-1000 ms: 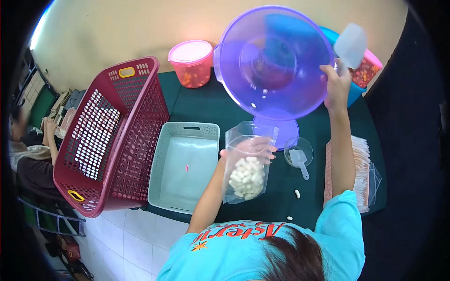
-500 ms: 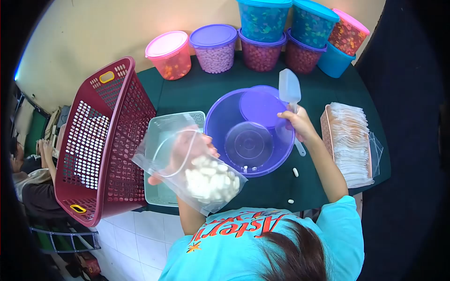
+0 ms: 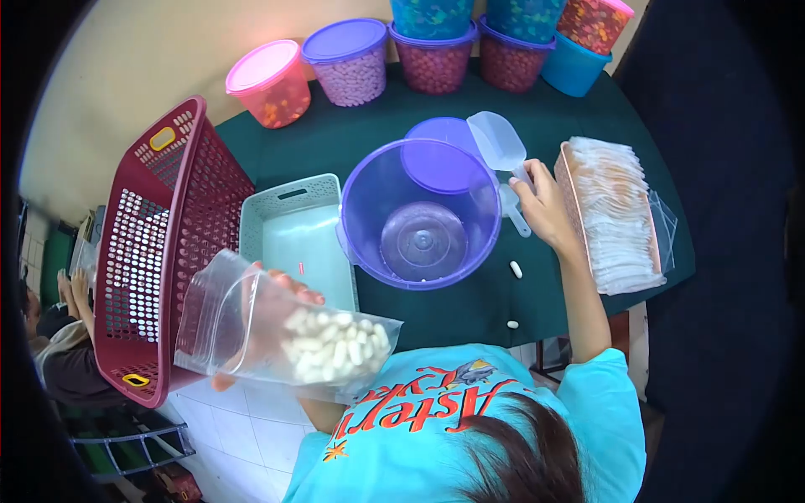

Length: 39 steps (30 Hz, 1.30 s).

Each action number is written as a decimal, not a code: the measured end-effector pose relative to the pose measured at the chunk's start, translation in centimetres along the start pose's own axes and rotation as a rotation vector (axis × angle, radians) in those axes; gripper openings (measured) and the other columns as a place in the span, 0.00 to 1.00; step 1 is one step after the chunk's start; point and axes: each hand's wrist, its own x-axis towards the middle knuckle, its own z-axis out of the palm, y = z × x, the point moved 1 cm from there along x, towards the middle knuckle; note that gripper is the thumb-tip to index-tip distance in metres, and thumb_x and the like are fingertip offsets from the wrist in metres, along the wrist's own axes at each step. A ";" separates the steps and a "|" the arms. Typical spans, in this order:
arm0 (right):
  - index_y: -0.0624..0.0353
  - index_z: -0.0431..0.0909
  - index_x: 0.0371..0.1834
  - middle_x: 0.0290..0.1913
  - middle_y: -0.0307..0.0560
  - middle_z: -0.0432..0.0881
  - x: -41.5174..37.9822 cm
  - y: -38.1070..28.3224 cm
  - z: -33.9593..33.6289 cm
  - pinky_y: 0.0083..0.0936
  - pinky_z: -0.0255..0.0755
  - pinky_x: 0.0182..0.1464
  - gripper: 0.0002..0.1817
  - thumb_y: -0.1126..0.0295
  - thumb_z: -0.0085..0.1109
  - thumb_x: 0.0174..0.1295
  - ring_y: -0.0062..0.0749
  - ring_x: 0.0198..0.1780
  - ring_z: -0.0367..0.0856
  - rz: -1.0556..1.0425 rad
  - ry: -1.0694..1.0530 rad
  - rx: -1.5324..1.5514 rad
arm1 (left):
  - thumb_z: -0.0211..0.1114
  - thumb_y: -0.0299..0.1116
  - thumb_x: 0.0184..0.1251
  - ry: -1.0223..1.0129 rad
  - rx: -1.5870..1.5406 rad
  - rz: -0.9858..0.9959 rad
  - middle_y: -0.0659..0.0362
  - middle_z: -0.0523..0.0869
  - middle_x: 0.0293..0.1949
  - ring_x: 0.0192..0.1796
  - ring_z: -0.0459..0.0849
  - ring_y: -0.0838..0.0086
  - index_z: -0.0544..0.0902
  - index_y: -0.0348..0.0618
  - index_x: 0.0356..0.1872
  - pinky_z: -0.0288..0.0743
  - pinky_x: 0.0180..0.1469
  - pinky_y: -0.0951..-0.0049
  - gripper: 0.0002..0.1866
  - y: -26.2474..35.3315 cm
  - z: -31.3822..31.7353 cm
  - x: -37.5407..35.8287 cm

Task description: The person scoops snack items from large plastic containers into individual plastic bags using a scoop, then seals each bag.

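Left to right at the table (image 3: 453, 314): maroon basket (image 3: 220, 168), pale green tray (image 3: 323, 243) with its near end covered, purple tub (image 3: 369, 222), two loose white pieces (image 3: 516, 269), pink box (image 3: 569, 186) of packets. Left hand (image 3: 267, 317), half-curled, grips a tilted clear bag (image 3: 289, 337) of white pieces before the tray; right hand (image 3: 547, 208), fingers closed round its handle, holds a translucent scoop (image 3: 497, 141) beside the tub.

Tray (image 3: 323, 251) left of tub (image 3: 369, 230), packets (image 3: 612, 218) right

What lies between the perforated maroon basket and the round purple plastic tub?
The head view shows a rectangular pale green plastic tray between the basket and the tub; the clear plastic bag in the left hand partly covers it.
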 end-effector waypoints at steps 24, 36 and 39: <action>0.65 0.67 0.33 0.32 0.53 0.68 -9.6 4.2 -0.2 0.36 0.65 0.37 0.15 0.64 0.55 0.52 0.47 0.35 0.70 0.109 0.226 -0.224 | 0.75 0.61 0.17 0.069 0.001 -0.062 0.45 0.65 0.53 0.53 0.69 0.51 0.49 0.37 0.62 0.62 0.53 0.52 0.67 0.2 2.5 -3.8; 0.59 0.66 0.22 0.16 0.48 0.71 -17.7 10.7 4.0 0.34 0.65 0.21 0.12 0.66 0.59 0.51 0.44 0.18 0.72 -0.084 0.001 -0.354 | 0.75 0.61 0.17 -0.197 0.149 -0.224 0.49 0.59 0.58 0.59 0.62 0.57 0.43 0.40 0.64 0.56 0.57 0.53 0.70 -0.4 -0.4 -3.6; 0.60 0.66 0.28 0.18 0.50 0.73 -14.1 10.6 3.9 0.34 0.66 0.22 0.13 0.63 0.56 0.54 0.44 0.20 0.74 0.087 0.044 -0.456 | 0.76 0.60 0.18 -0.301 0.223 -0.298 0.49 0.57 0.60 0.60 0.61 0.57 0.43 0.43 0.64 0.55 0.58 0.52 0.69 -0.1 -0.5 -3.0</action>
